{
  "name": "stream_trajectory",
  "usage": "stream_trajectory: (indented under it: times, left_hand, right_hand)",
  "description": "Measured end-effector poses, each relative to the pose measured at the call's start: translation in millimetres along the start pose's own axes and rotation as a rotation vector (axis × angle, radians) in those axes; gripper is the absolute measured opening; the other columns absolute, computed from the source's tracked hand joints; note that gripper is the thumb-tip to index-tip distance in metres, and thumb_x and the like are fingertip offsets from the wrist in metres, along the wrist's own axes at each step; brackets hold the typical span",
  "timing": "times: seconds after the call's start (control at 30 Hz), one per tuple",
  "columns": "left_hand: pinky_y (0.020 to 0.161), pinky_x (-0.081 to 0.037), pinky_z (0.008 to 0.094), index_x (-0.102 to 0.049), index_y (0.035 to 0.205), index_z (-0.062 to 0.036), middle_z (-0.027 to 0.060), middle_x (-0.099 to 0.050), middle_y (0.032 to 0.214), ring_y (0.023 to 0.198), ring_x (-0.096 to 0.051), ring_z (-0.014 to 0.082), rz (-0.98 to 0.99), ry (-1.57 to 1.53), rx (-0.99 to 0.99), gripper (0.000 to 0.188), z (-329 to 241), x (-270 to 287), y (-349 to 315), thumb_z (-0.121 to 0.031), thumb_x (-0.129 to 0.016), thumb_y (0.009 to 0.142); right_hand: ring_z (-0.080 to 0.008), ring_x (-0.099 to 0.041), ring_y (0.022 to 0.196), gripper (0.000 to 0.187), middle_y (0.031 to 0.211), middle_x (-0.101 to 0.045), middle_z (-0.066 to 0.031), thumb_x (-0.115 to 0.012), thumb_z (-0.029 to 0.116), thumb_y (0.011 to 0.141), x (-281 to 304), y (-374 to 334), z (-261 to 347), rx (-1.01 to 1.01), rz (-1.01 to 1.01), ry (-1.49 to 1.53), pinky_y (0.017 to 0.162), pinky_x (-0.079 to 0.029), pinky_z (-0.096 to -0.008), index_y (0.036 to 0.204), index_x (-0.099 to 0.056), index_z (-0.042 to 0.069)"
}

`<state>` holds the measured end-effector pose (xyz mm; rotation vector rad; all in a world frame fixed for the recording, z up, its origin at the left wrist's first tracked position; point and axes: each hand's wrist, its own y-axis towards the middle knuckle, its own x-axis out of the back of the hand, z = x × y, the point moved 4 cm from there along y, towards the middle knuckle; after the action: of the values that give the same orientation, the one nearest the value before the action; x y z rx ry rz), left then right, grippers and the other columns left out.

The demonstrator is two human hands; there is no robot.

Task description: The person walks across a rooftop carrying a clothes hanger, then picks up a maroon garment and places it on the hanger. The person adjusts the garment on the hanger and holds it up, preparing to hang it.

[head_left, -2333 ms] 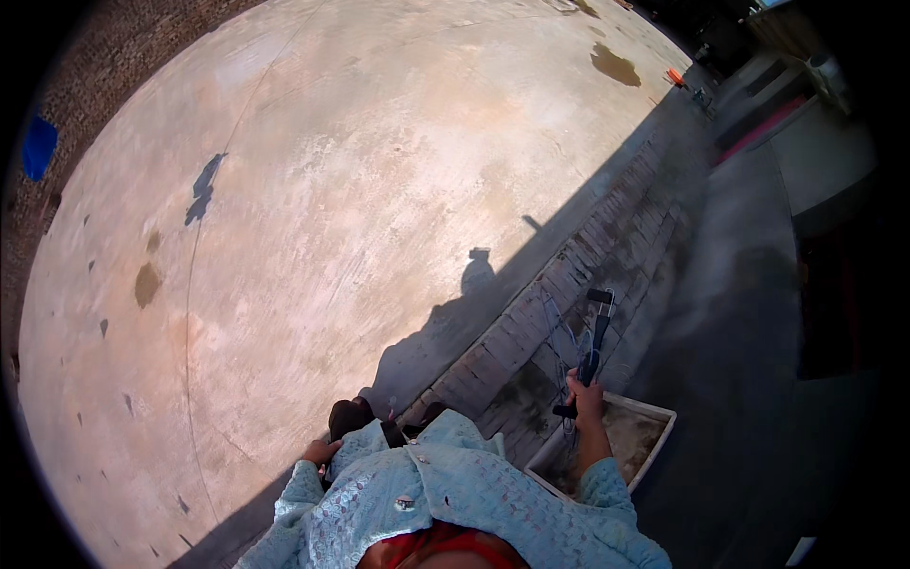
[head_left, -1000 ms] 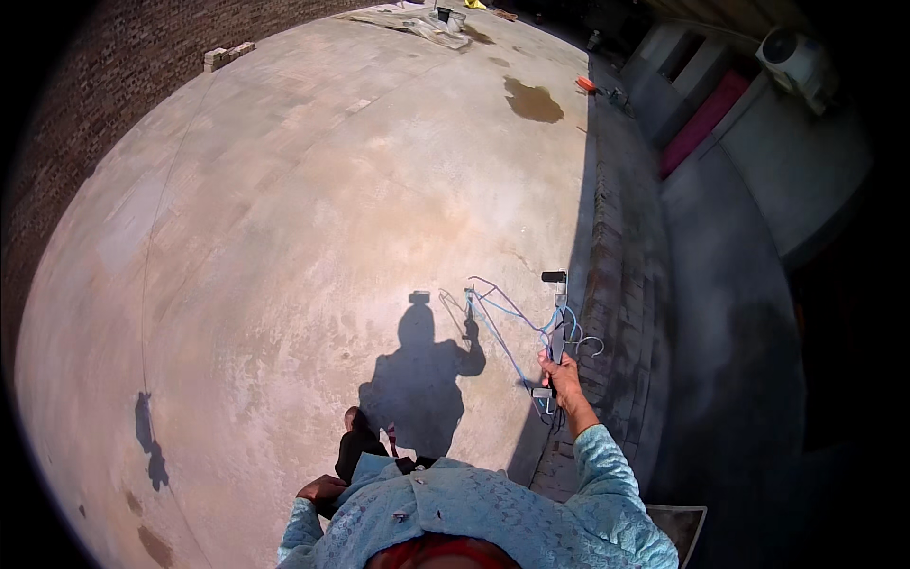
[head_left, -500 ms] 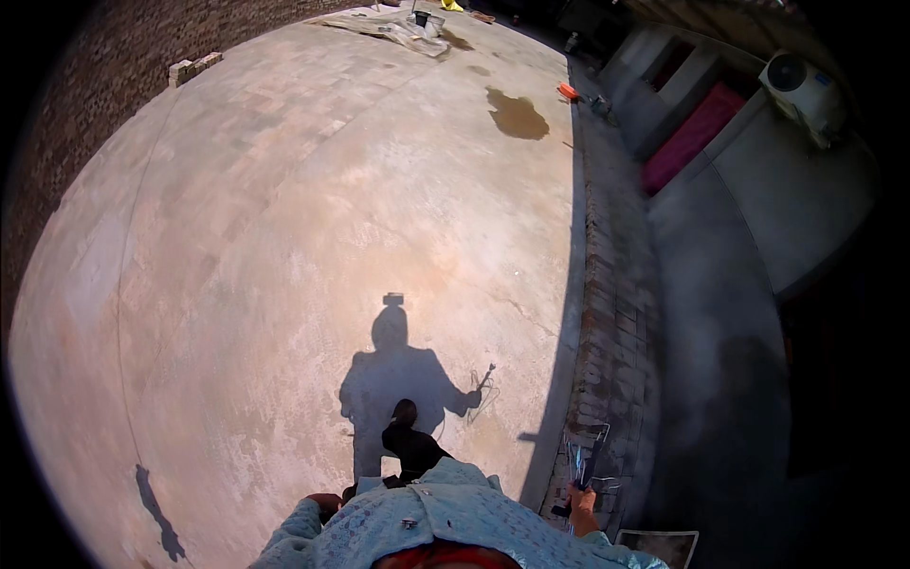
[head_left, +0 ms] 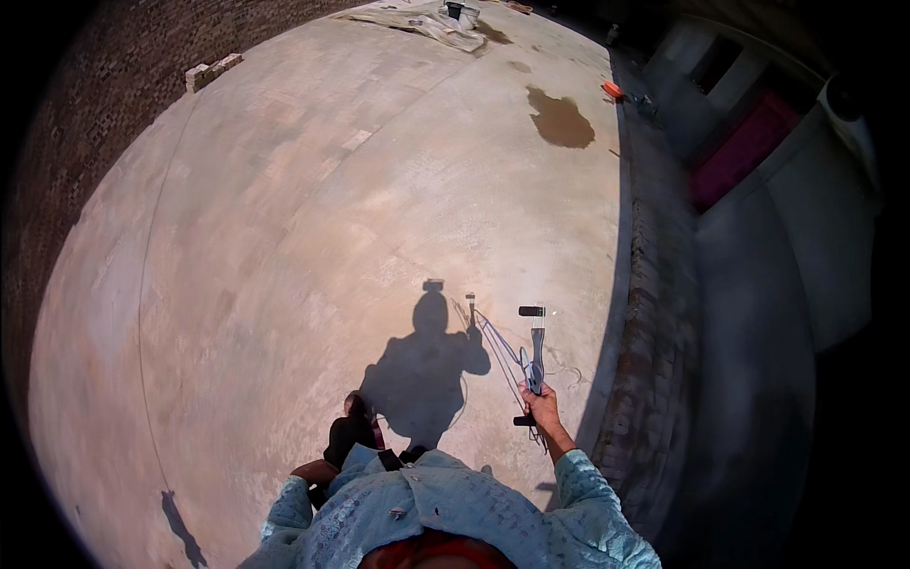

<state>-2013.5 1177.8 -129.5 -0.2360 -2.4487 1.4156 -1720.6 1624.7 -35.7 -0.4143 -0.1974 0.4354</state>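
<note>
At the near edge of the concrete yard, a person in a pale blue patterned jacket stands with the left hand beside a dark-trousered leg; its fingers are too hidden to tell whether they are spread or curled. Raised over the yard, nearer its right edge than its left, the right hand is closed around the dark bar of a clip hanger, with one black clip above the fist and another below. Thin blue and purple wire hangers fan out to the left from the same fist. Beyond the leg lies the person's shadow. Along the yard's right edge runs a shaded brick strip. Farther off are a damp patch, an orange object by the right edge, a magenta panel, stacked bricks at the far-left edge and, near the far edge, a crumpled sheet.
</note>
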Motion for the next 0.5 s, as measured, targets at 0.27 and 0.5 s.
stream_trajectory:
  times: [0.27, 0.5]
  left_hand:
    - [0.056, -0.046, 0.0341, -0.067, 0.076, -0.0028, 0.0104, -0.064, 0.073, 0.060, -0.057, 0.0173, 0.036, -0.092, -0.131, 0.023, -51, 160, 79, -0.023, -0.058, 0.072]
    - [0.071, -0.048, 0.0380, -0.068, 0.084, -0.0024, 0.0131, -0.067, 0.082, 0.076, -0.063, 0.0246, 0.151, 0.009, -0.356, 0.026, -42, 253, 149, -0.021, -0.056, 0.069]
  right_hand:
    - [-0.0059, -0.042, 0.044, 0.014, 0.058, -0.049, 0.0038, -0.068, 0.015, 0.081, -78, 89, 114, 0.024, -0.114, -0.036, 0.040, -0.039, -0.0217, 0.090, -0.063, 0.006]
    - [-0.0094, -0.045, 0.041, 0.012, 0.057, -0.052, 0.0005, -0.070, 0.014, 0.075, -53, 76, 72, -0.244, -0.485, 0.009, 0.037, -0.037, -0.0248, 0.081, -0.060, 0.009]
